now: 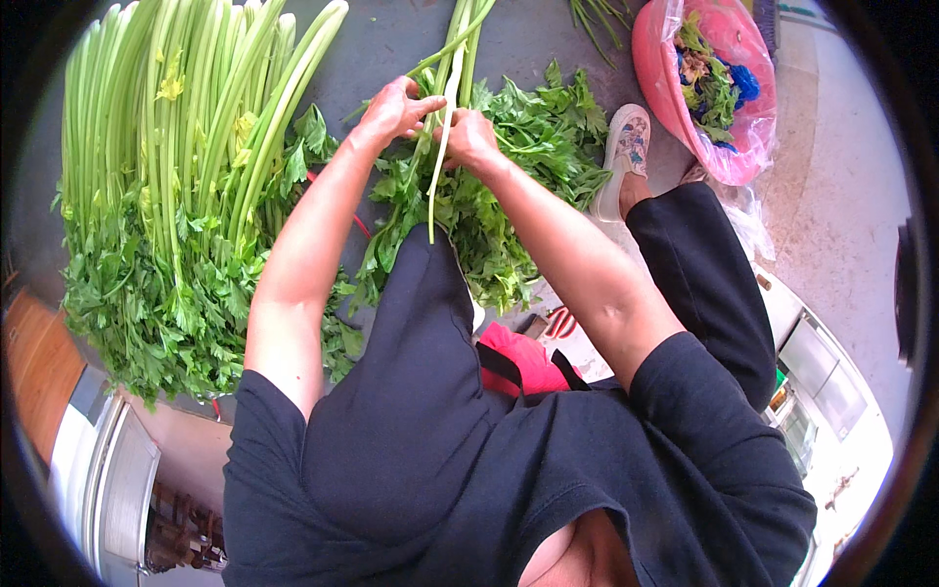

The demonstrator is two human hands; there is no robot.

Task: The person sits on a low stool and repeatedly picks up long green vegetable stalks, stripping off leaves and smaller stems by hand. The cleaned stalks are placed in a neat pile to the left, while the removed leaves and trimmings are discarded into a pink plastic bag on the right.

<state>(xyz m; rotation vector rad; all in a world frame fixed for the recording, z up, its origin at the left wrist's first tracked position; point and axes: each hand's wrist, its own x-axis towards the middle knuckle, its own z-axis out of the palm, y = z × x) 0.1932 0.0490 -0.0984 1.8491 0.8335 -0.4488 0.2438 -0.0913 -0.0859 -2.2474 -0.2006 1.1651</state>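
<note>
Several long celery stalks (469, 55) run down from the top middle between my two hands. My left hand (400, 110) is at their left side, its thumb and fingers spread around the stalks; whether it grips them is unclear. My right hand (469, 139) has its fingers curled on the stalks from the right. A pale, thin peeled-looking stem (438, 172) hangs between the hands, down to my knee. Leafy celery tops (543, 139) lie beneath and right of my hands. A large pile of celery (198, 139) lies to the left, leaves towards me.
A pink basin (649, 55) lined with clear plastic holds leaf scraps and something blue at the upper right, beside my shoe (623, 154). More thin green stems (598, 26) lie at the top. A bright pink cloth item (513, 356) with black straps sits between my legs.
</note>
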